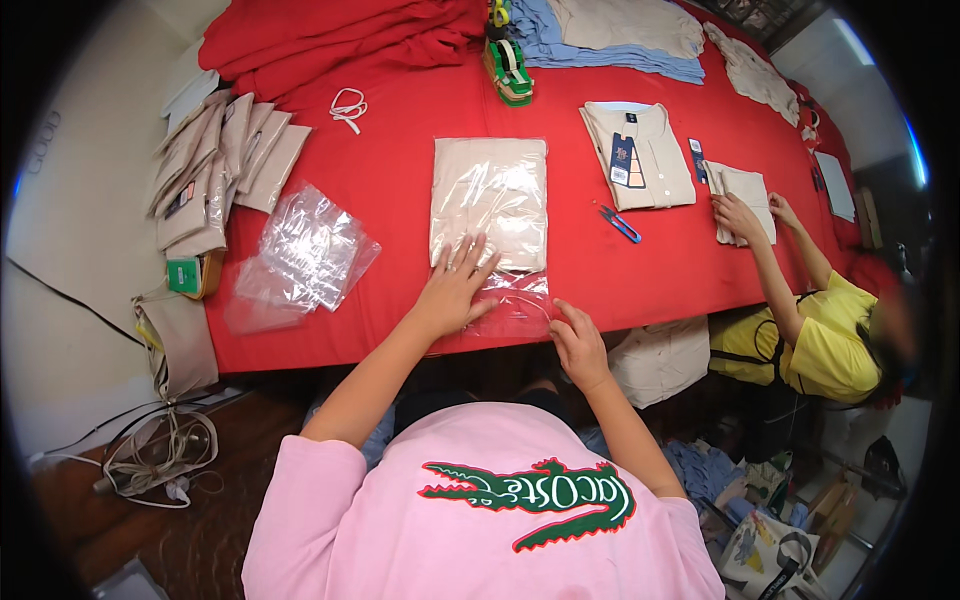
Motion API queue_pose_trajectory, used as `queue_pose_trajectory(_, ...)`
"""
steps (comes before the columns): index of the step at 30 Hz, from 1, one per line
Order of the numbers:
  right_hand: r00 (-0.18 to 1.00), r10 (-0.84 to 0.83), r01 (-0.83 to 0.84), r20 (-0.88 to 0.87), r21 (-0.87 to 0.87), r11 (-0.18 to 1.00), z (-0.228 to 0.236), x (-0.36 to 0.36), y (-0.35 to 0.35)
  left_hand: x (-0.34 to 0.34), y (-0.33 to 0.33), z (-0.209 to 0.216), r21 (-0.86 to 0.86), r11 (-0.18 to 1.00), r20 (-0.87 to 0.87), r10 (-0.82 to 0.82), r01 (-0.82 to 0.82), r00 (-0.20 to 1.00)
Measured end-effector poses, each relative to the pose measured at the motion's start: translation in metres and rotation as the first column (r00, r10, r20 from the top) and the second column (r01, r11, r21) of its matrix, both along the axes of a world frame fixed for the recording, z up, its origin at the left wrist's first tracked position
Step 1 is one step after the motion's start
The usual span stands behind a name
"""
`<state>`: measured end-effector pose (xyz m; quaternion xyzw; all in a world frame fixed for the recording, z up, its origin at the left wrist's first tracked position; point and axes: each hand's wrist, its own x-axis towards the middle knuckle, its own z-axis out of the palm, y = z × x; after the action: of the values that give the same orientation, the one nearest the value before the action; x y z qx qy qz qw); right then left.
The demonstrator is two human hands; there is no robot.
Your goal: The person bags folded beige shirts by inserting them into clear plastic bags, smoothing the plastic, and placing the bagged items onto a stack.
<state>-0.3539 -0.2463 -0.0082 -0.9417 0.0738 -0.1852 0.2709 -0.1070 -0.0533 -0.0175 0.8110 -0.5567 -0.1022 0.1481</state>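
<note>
A folded beige garment [488,195] lies inside a clear plastic bag [512,312] in front of me, with the bag's flap end toward the table's near edge. My left hand [455,290] rests flat on the bag's lower left part, its fingers spread. At the flap's right corner, my right hand [578,342] has its thumb and curled fingers closed at the plastic edge. Loose clear bags [308,250] lie to the left. Right of the bagged garment are blue thread snips [620,225] and a folded beige shirt [665,160] with a dark tag [622,160].
Bagged garments [215,165] are piled at the left table edge. A green tape dispenser [510,75] stands behind, near red cloth [340,40] and blue garments [600,60]. At right a co-worker in yellow [835,335] handles a beige garment [740,195]. Cables [165,450] lie lower left.
</note>
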Motion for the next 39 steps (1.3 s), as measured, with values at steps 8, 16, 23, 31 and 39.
queue_pose_trajectory(8,0.972,0.212,-0.225,-0.103,-0.138,0.965,-0.005,0.003,0.0,-0.044,0.054,0.019,-0.082,0.996,-0.387,-0.011,-0.022,0.922)
queue_pose_trajectory(16,0.932,0.335,-0.358,-0.14,-0.201,0.912,-0.002,0.01,-0.01,0.09,-0.07,0.054,-0.337,0.936,-0.064,0.087,-0.104,0.994)
queue_pose_trajectory(23,0.978,0.196,-0.206,-0.067,-0.221,0.953,-0.011,-0.01,0.004,0.088,-0.087,-0.008,-0.151,0.987,0.212,-0.019,0.052,0.977)
queue_pose_trajectory(31,0.999,0.05,-0.05,0.0,-0.184,0.982,0.009,-0.018,0.014,0.084,-0.088,-0.008,-0.158,0.986,0.224,-0.025,0.062,0.974)
queue_pose_trajectory(39,0.993,0.117,-0.112,0.019,-0.181,0.977,0.038,0.006,-0.001,0.047,-0.023,-0.006,0.013,0.92,0.009,-0.391,0.391,0.92)
